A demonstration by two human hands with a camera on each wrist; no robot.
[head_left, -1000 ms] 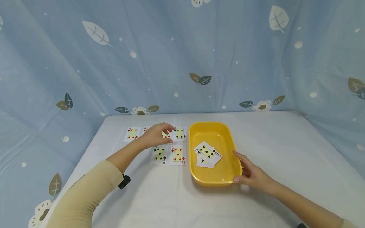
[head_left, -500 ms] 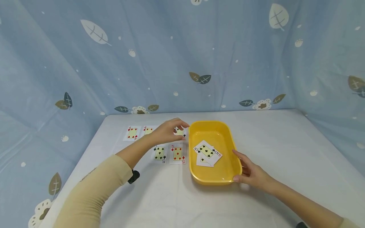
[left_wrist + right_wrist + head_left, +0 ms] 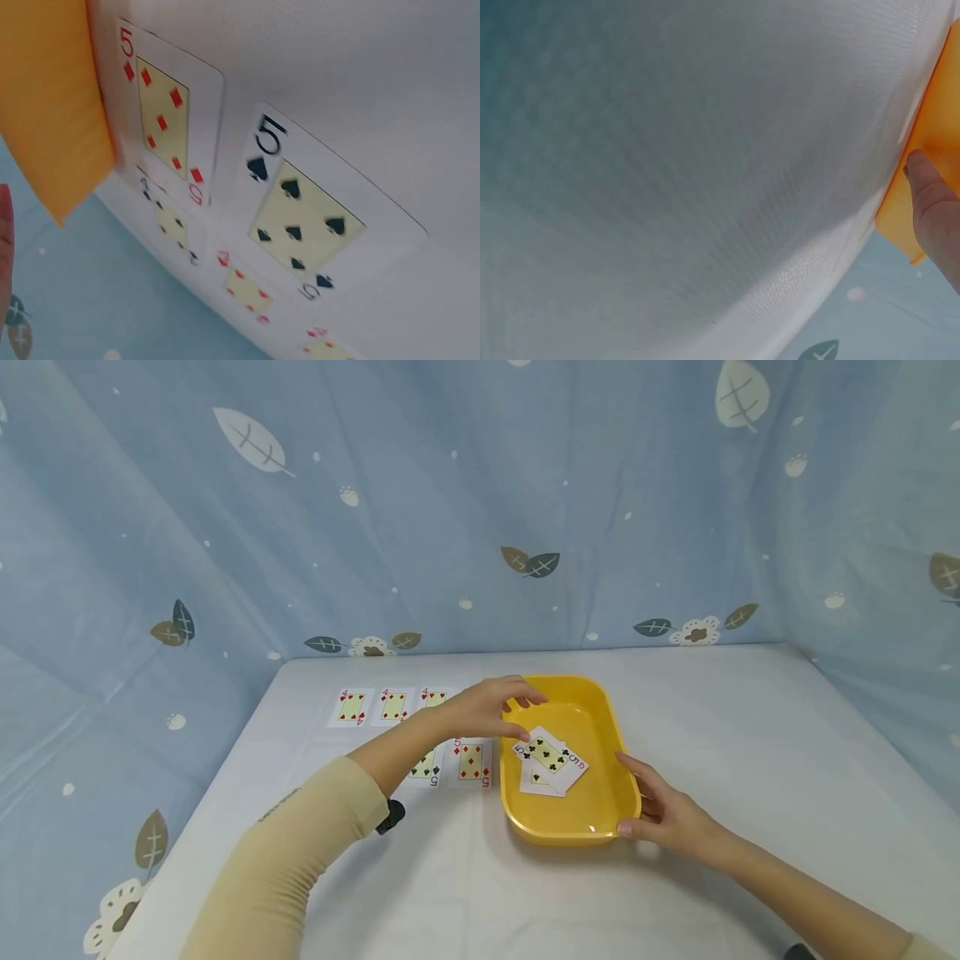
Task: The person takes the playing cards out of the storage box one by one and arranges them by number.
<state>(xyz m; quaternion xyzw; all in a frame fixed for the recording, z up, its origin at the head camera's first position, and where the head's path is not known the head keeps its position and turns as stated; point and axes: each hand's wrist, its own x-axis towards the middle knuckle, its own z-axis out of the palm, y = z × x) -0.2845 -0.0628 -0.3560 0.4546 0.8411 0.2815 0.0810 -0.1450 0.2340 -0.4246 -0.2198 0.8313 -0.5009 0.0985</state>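
Several playing cards (image 3: 350, 707) lie face up to the left of the left hand (image 3: 483, 708) and beneath it, the five of diamonds (image 3: 471, 762) just on its near side. Its thumb and fingers stand apart over the left rim of a yellow tray (image 3: 573, 823), which sits between that hand and the right hand (image 3: 671, 818). Near the left thumb, the five of clubs (image 3: 547, 753) lies inside on other cards (image 3: 534, 787). The right hand touches the tray's side; whether it clamps there I cannot tell

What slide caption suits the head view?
The left hand hangs over a yellow tray holding cards; the right hand holds its side.
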